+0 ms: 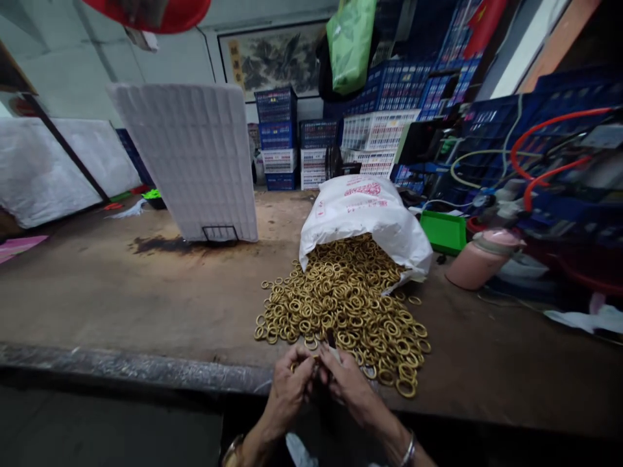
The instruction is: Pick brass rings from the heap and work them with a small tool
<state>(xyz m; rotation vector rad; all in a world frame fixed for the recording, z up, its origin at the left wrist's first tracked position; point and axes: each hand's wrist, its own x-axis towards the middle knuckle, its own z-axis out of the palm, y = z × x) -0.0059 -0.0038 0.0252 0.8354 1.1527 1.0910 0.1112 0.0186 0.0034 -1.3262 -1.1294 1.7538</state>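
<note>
At the table's front edge my left hand (288,383) is closed, its fingers pinching a gold-coloured metal ring (293,367), mostly hidden. Close against it, my right hand (348,383) is closed around a narrow dark tool (331,338) whose tip sticks up above the fingers; its kind is not clear. Something pale shows by the right thumb. Just beyond both hands spreads a heap of gold-coloured rings (341,305), spilling out of a white woven sack (360,201) that lies on its side with its mouth towards me.
A tall white padded panel (189,155) stands on the wooden table (146,298) at the left, beside a dark stain. To the right are a green tray (443,231), a pink cylinder (481,259) and red hoses (545,123). Stacked crates (277,136) line the back.
</note>
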